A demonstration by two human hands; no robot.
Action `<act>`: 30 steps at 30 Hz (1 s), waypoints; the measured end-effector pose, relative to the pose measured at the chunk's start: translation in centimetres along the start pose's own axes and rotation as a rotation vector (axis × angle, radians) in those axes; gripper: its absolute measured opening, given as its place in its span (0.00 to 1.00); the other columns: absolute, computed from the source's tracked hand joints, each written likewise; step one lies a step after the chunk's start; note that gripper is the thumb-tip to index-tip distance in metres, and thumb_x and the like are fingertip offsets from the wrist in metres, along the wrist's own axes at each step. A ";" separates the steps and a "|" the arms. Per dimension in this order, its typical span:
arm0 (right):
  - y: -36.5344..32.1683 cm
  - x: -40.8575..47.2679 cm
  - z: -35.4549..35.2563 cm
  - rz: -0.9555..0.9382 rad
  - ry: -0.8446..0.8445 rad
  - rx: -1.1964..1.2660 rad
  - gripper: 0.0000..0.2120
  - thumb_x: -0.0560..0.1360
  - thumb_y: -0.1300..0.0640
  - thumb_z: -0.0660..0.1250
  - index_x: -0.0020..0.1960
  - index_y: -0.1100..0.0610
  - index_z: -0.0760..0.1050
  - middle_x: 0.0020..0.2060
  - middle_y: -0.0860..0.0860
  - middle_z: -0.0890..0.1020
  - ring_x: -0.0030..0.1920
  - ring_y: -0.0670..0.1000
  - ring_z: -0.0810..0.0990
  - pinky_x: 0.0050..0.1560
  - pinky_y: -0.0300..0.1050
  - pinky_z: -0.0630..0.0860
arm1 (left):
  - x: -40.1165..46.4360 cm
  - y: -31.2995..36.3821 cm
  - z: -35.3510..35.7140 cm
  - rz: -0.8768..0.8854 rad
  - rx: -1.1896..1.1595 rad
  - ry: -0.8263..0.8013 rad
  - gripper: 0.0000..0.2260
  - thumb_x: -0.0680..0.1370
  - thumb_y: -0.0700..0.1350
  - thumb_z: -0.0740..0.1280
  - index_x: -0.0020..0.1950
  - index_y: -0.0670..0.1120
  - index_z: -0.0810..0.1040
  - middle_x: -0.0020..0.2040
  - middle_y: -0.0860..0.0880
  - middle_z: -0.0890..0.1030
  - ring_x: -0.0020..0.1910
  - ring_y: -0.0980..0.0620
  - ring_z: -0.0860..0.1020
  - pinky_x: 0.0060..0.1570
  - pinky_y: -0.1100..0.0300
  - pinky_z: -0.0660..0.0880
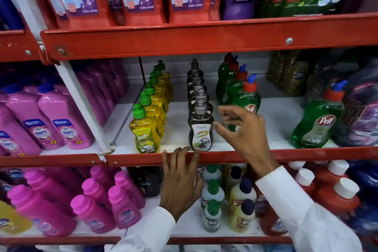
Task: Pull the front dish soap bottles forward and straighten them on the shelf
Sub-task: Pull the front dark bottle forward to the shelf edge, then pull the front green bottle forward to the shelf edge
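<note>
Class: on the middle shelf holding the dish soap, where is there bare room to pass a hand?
Bare white shelf lies between the green Pril row and the lone Pril bottle; a narrower lane between yellow row and dark row. Far right is crowded.

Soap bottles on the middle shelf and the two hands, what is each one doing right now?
Yellow front bottle: upright, at the shelf edge, untouched.
Dark front bottle: upright, at the edge, label facing out.
Green front bottle: upright, set further back, partly behind the right hand.
Left hand: open, fingertips on the red shelf lip.
Right hand: open, holding nothing.
</note>
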State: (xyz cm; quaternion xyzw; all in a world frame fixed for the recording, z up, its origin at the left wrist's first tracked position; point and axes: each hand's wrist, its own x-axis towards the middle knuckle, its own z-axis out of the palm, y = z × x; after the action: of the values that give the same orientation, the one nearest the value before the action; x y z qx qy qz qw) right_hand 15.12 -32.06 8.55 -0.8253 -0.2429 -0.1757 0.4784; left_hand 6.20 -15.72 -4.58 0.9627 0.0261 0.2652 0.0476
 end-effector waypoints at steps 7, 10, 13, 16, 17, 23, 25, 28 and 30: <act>8.1 -6.4 -2.2 0.230 0.654 0.085 0.27 0.71 0.63 0.73 0.68 0.58 0.71 0.63 0.56 0.78 0.61 0.53 0.79 0.65 0.50 0.76 | 0.8 3.0 1.7 0.017 0.032 0.100 0.25 0.72 0.50 0.68 0.69 0.48 0.75 0.63 0.40 0.77 0.63 0.37 0.74 0.72 0.30 0.63; 10.7 -5.1 -4.1 0.303 0.736 -0.065 0.37 0.71 0.57 0.74 0.75 0.60 0.61 0.74 0.60 0.66 0.74 0.58 0.65 0.76 0.45 0.59 | 0.7 3.0 2.0 -0.004 0.054 0.119 0.26 0.72 0.50 0.71 0.69 0.48 0.76 0.63 0.40 0.78 0.63 0.37 0.75 0.73 0.31 0.61; 13.0 -3.2 -5.8 0.400 0.717 -0.164 0.44 0.71 0.50 0.75 0.77 0.61 0.55 0.76 0.62 0.63 0.76 0.61 0.61 0.76 0.51 0.57 | 0.8 2.9 2.0 -0.005 0.053 0.129 0.27 0.70 0.49 0.73 0.69 0.48 0.76 0.64 0.41 0.78 0.64 0.38 0.74 0.73 0.32 0.61; 14.6 -1.7 -6.6 0.443 0.689 -0.157 0.44 0.70 0.48 0.75 0.76 0.64 0.56 0.73 0.64 0.67 0.74 0.64 0.65 0.75 0.55 0.61 | 0.9 2.9 2.0 -0.012 0.047 0.161 0.27 0.69 0.48 0.74 0.68 0.48 0.76 0.63 0.41 0.78 0.64 0.39 0.73 0.74 0.33 0.61; 15.0 -1.4 -6.8 0.444 0.691 -0.148 0.43 0.70 0.47 0.75 0.75 0.64 0.58 0.71 0.64 0.69 0.72 0.64 0.67 0.74 0.57 0.65 | 0.9 3.1 2.0 -0.018 0.045 0.171 0.26 0.70 0.48 0.74 0.68 0.48 0.77 0.63 0.41 0.78 0.64 0.39 0.72 0.74 0.32 0.61; 13.8 -0.8 -7.0 0.361 0.628 -0.161 0.39 0.68 0.47 0.76 0.70 0.62 0.63 0.64 0.61 0.75 0.63 0.62 0.74 0.61 0.55 0.73 | 0.8 3.3 2.5 -0.051 0.031 0.200 0.24 0.70 0.48 0.73 0.67 0.48 0.78 0.62 0.41 0.77 0.64 0.39 0.72 0.75 0.32 0.59; 12.5 -1.2 -5.9 0.322 0.580 -0.148 0.38 0.68 0.44 0.76 0.69 0.61 0.64 0.61 0.59 0.76 0.61 0.60 0.75 0.58 0.53 0.74 | 0.9 3.3 2.6 -0.066 0.033 0.203 0.24 0.71 0.48 0.72 0.67 0.49 0.78 0.62 0.41 0.77 0.63 0.38 0.73 0.75 0.33 0.59; 10.3 -1.4 -3.8 0.268 0.499 -0.113 0.38 0.67 0.40 0.74 0.67 0.59 0.64 0.60 0.57 0.76 0.58 0.57 0.76 0.56 0.53 0.77 | 0.9 3.3 2.7 -0.078 0.044 0.203 0.24 0.71 0.47 0.72 0.67 0.50 0.78 0.61 0.42 0.78 0.62 0.38 0.75 0.74 0.32 0.61; 9.0 -1.3 -2.5 0.250 0.446 -0.107 0.38 0.67 0.37 0.73 0.66 0.59 0.65 0.58 0.55 0.76 0.57 0.56 0.77 0.55 0.54 0.78 | 0.9 3.2 2.8 -0.075 0.051 0.199 0.24 0.71 0.47 0.72 0.67 0.50 0.78 0.61 0.42 0.78 0.62 0.38 0.74 0.73 0.32 0.62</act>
State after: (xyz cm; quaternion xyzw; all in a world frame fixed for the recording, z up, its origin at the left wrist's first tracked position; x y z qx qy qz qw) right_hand 19.00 -38.41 2.70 -0.8139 -0.0178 -0.3053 0.4939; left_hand 8.49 -19.09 -6.15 0.9308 0.0737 0.3567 0.0304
